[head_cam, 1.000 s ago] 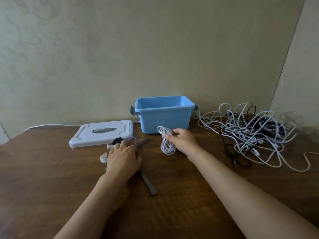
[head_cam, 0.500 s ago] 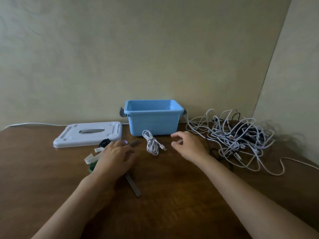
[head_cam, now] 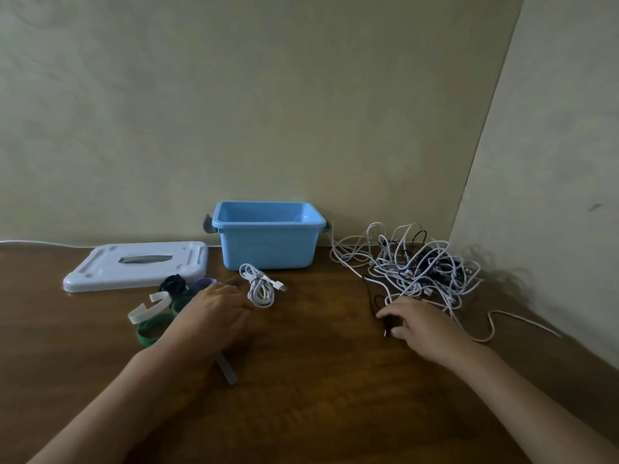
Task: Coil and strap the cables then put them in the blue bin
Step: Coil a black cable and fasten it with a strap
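With one white coil (head_cam: 261, 285) lying unstrapped on the bench (head_cam: 321, 380) near the bin (head_cam: 268, 244), the right hand (head_cam: 420, 324), fingers loosely spread, touches a black cable (head_cam: 376, 301) at the tangle (head_cam: 418, 266) and should draw it free slowly, while the left hand (head_cam: 214, 313) rests flat on the straps (head_cam: 150, 313).

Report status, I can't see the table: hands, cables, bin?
Left hand on straps. Right hand at black cable. Coil outside bin.

brown wooden table (head_cam: 318, 380), white bin lid (head_cam: 137, 264), beige wall (head_cam: 234, 95)
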